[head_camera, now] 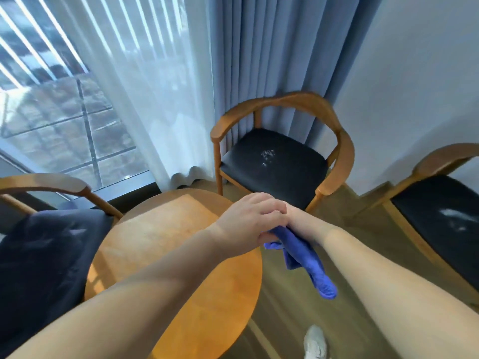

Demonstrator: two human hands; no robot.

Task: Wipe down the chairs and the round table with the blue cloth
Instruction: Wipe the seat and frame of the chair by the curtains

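**Cloth's in hand, nothing wiped yet by the look of it. Which chair first?**

Looks like the getting-ready step. The blue cloth (307, 260) is bunched up and dangling in the air just past the near-right edge of the round bench (160, 237), not touching any surface. The left hand (250, 218) has its fingers (274, 211) curled around the top of the cloth, thumb pressed against it. The right hand (298, 216) is tucked right under the left one, so I honestly can't tell whether its fingers are gripping the cloth or just resting there.

My guess on progress: early. The far chair (285, 99) has white specks (267, 155) on its dark seat, and the right chair (445, 156) has a pale smear (453, 216) on its seat, so neither looks done. The next move probably means shaking the cloth out or folding it into a flat pad, then leaning over to the far seat and pushing the specks together rather than flicking them onto the floor.

Stuff that's hard to read:
- Left chair (39, 255) and right chair are both cut off by the frame, so I can't judge their whole seats or backs.
- My arms cover a good strip of the bench top.
- Whole shot is a bit blurry, so no idea what the specks actually are.
- A pale shoe (315, 342) pokes in at the bottom.
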